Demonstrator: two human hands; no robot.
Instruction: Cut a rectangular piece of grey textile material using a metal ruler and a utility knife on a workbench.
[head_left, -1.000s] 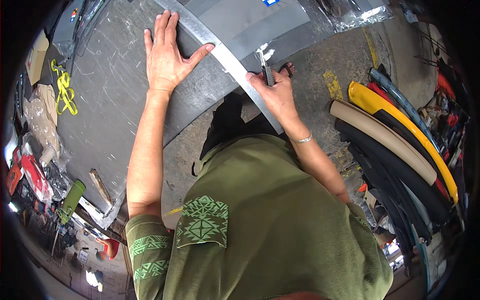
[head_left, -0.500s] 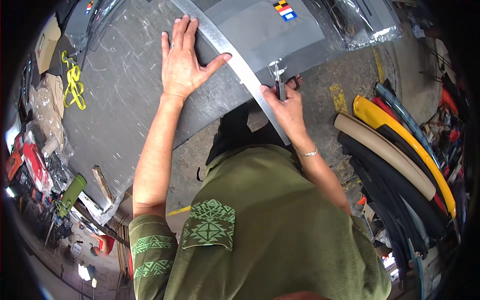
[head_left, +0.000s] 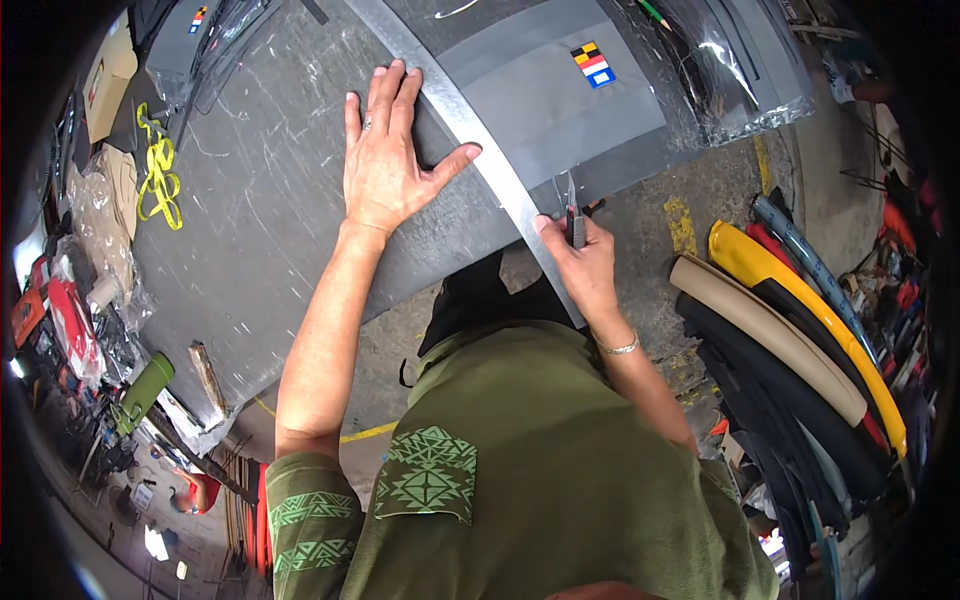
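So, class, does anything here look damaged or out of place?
The dark tabletop is scratched, pale lines crossing it. At its left, a yellow tape lies tangled rather than rolled. The metal straightedge juts past the tabletop's near edge.

Looped yellow tape (head_left: 158, 160), cardboard box (head_left: 110, 80), 1 green roll (head_left: 148, 390), yellow roll (head_left: 812, 296), beige roll (head_left: 768, 338)

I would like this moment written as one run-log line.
left hand: spread on table, thumb at metal straightedge | right hand: holds cutter beside straightedge | grey sheet: right of straightedge
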